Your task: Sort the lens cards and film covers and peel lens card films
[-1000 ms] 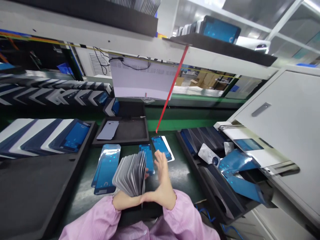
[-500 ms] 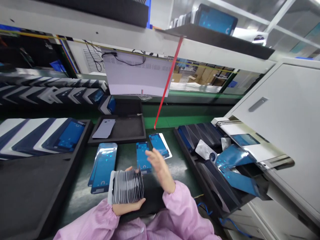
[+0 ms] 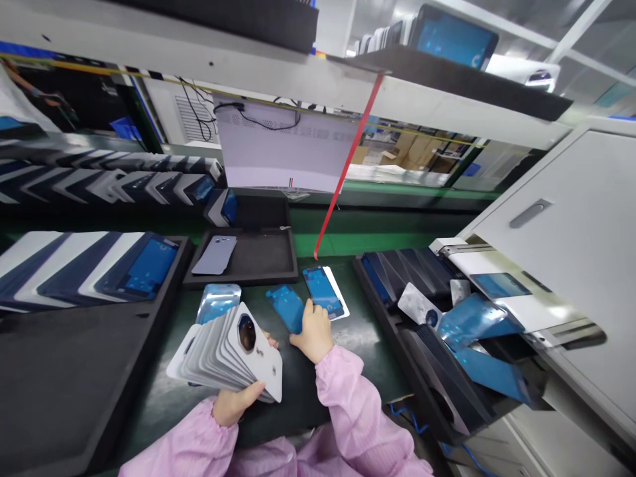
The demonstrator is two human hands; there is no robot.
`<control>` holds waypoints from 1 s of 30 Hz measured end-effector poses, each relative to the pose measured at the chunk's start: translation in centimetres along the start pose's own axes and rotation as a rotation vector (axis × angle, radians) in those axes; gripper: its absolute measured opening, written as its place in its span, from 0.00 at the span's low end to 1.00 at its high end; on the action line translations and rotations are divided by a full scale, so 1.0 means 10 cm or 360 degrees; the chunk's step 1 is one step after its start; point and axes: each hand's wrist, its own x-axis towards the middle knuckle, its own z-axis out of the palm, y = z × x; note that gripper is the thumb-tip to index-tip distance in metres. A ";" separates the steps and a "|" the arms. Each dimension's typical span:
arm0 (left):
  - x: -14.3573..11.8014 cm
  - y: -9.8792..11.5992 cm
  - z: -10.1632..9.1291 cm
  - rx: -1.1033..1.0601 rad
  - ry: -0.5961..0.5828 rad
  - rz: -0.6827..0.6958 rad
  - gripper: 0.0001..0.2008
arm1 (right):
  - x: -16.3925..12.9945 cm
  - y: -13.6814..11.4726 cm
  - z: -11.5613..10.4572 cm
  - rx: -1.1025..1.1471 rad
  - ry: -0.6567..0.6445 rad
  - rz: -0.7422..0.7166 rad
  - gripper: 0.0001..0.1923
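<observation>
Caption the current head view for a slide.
Left hand holds a fanned stack of pale panels; right hand touches a blue sheet.

This looks like a factory workshop: overlapping rows of white and dark-blue, phone-shaped panels (image 3: 92, 271) sit in shallow black trays (image 3: 74, 377) on a dark-green desk (image 3: 368, 351), below a long white shelf (image 3: 163, 48) bearing more. Brown cardboard boxes (image 3: 416, 149) stand in the space beyond, and the worker wears pink fabric sleeves (image 3: 360, 411) gathered at the wrists.

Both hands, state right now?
Left hand: closed, holding a fanned stack of pale panels.
Right hand: at the near end of a blue panel; whether gripped cannot be told.
</observation>
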 end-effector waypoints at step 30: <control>0.00 0.10 0.20 -0.0663 -0.0306 0.0222 0.28 | 0.51 0.74 -0.20 0.0281 0.0282 0.0110 0.24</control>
